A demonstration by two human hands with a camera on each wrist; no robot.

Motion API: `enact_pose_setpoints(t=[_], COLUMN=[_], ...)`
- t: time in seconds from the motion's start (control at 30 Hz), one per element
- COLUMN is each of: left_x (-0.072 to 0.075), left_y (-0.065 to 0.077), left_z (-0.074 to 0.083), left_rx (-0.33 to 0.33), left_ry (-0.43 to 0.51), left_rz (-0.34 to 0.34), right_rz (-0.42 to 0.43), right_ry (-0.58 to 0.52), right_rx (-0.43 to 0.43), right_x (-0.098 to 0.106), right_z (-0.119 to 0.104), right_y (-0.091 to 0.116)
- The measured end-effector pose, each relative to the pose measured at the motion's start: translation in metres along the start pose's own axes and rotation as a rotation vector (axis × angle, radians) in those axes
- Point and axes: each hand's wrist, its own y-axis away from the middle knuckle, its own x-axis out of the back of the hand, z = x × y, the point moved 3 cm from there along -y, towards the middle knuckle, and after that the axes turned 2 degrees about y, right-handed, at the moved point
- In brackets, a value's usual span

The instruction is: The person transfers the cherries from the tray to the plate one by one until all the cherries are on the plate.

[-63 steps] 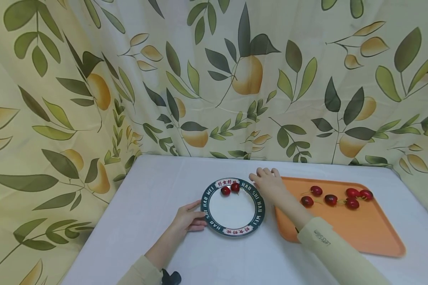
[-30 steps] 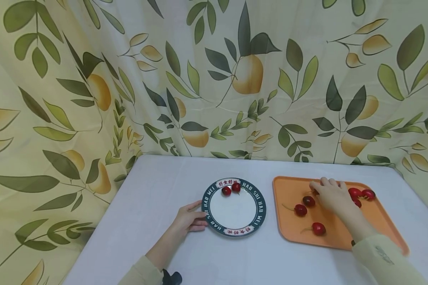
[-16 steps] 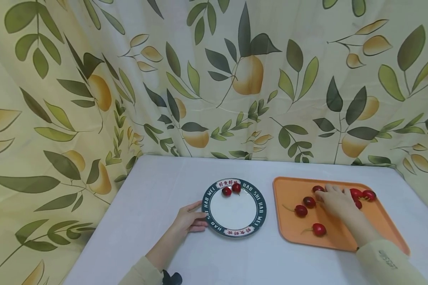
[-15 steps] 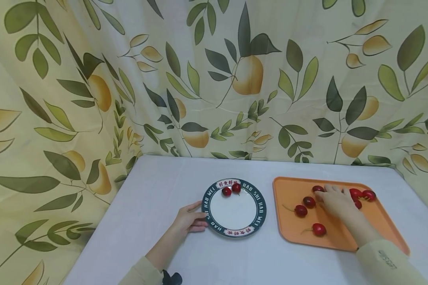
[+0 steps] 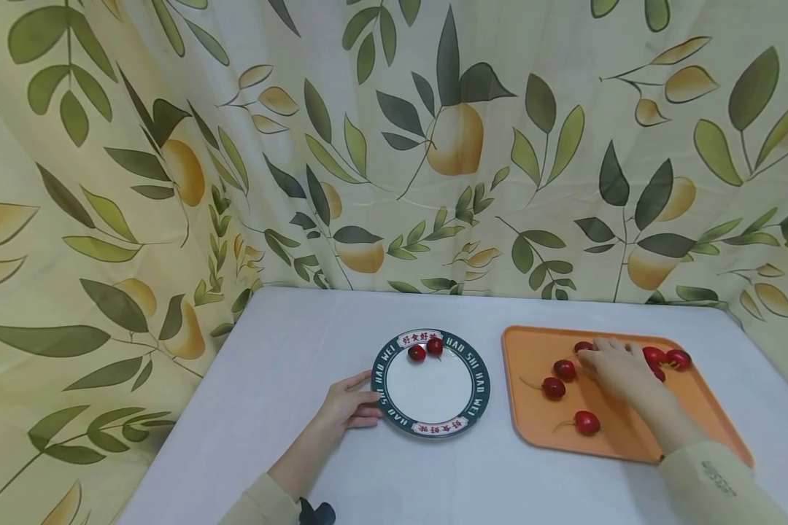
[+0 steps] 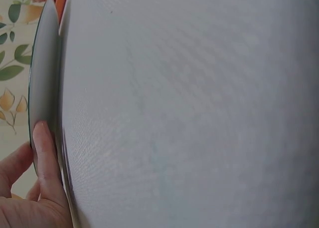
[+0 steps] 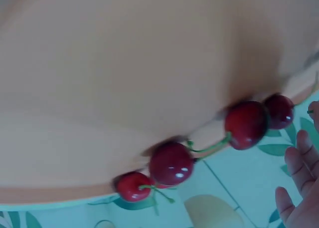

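Observation:
In the head view, my left hand [image 5: 346, 405] grips the left rim of a round white plate [image 5: 427, 390] with a dark green lettered border. Two dark red cherries [image 5: 425, 350] lie near the plate's far side. The left wrist view shows a finger [image 6: 45, 148] against the plate's underside. Low over the orange tray [image 5: 532, 430], my right hand [image 5: 620, 372] has its fingertips beside a dark cherry [image 5: 565, 370]. A bit of green stem shows at a fingertip [image 7: 314, 111] in the right wrist view, where the fingers pinch it. One cherry [image 7: 246, 123] is hidden beneath the hand in the head view.
More cherries lie on the tray: one at the front [image 5: 586, 423], one at the left [image 5: 553, 388] and a cluster at the right [image 5: 678, 359]. A white cloth [image 5: 368, 481] covers the table. A leaf-patterned curtain [image 5: 394, 146] hangs behind it.
My right hand has moved from beside the plate to over the tray, then drawn slightly forward, uncovering a cherry. A cherry at its fingertips has shifted a little left. The left hand stays.

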Motion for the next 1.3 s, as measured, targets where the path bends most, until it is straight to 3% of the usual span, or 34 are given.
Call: enact_pose_setpoints(t=[0.2,0.4,0.6,0.83,0.93,1.3], left_x=[0.000,-0.001,-0.001,-0.001,-0.002,0.001], left_y=[0.001,0.002,0.003,0.003,0.009,0.001], left_z=[0.001,0.002,0.004,0.005,0.011,0.003], left_rx=[-0.003,-0.007,-0.016,-0.020,-0.016,-0.012], left_ry=[-0.001,-0.003,-0.005,-0.002,-0.009,0.004], left_rz=[-0.006,-0.013,-0.014,-0.022,-0.019,-0.018], right_rz=[0.069,0.142,0.142,0.177,0.173,0.160], right_ry=[0.020,0.027,-0.007,-0.026,-0.021,0.015], right_rx=[0.047,0.096,0.111,0.158,0.195,0.295], right_x=[0.012,0.027,0.034,0.029,0.024,0.004], right_z=[-0.012,-0.038,-0.070,-0.101,-0.115,-0.159], right_y=[-0.008,-0.016,-0.028,-0.044,-0.052,-0.067])
